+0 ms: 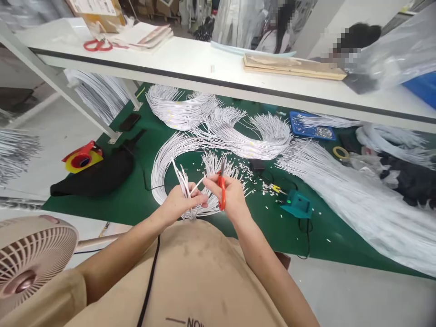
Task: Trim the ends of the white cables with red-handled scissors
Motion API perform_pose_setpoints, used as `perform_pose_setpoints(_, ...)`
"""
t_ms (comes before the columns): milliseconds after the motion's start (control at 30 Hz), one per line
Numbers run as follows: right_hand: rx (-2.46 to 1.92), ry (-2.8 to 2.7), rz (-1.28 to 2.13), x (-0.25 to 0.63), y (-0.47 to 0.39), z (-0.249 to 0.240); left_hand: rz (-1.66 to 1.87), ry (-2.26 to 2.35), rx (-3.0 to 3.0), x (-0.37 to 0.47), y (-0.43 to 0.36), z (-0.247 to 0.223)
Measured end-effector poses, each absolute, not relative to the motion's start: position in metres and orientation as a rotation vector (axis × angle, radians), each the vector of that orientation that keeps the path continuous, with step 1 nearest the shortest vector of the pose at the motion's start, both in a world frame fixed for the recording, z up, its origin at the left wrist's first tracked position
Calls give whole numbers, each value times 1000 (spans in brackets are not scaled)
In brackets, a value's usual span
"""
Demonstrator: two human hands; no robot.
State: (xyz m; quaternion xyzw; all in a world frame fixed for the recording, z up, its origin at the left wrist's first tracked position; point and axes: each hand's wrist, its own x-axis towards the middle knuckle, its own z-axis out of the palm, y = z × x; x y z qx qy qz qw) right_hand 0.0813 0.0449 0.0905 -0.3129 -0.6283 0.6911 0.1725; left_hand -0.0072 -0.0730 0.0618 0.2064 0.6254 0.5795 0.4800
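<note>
My left hand point(184, 200) is closed around a small bunch of white wires point(181, 175), whose ends stick up past the fingers. In my right hand point(232, 195) sits a pair of red-handled scissors point(222, 190), blades pointing away from me. The right thumb and forefinger also pinch the end of one white wire point(197, 185) that runs out of the left hand. Beneath both hands lies a looped coil of white wires point(160, 168) on the green mat. Short white cut bits point(245, 170) are scattered beyond the scissors.
More curved wire bundles point(187, 111) lie behind the coil, under a white shelf point(190, 59). A teal device point(297, 204) and a blue tray point(311, 126) are at the right. On the left stand a tape dispenser point(82, 157), a black cloth bundle point(98, 175) and a fan point(37, 254).
</note>
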Motion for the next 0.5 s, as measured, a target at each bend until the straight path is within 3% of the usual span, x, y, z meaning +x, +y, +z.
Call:
perform_pose_setpoints(267,-857,-1779,1850,100,33,82,1666,1157,-53,-16,-64,55)
perform_pose_setpoints(500,-863,-1708,1943,106,33,73,1734,1220,284,3,-53,67)
